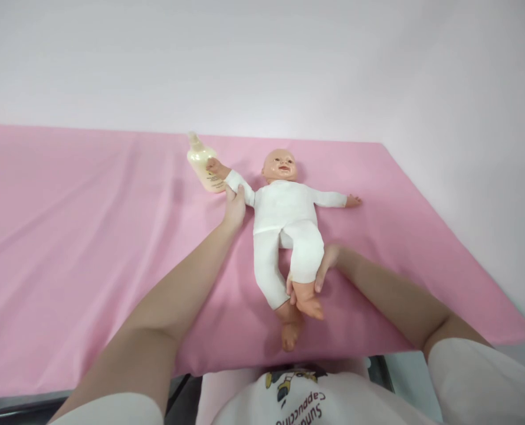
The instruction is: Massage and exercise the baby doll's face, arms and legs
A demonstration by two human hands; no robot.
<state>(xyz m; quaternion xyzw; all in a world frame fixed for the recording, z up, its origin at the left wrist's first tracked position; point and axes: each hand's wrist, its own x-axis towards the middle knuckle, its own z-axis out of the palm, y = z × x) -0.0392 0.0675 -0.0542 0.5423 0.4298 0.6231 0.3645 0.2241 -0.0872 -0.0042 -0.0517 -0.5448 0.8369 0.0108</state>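
Hands (235, 208) on soft, white-clothed plastic doll (284, 218)

Both my arms are stretched out ahead, bare to the short white sleeves. My left hand (235, 208) is far out, fingers curled in a light grip. My right hand (323, 268) sits closer in, wrist bent inward, fingers wrapped shut.

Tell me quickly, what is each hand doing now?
Left hand: closed on the doll's arm, near the bottle.
Right hand: closed on the doll's lower leg.
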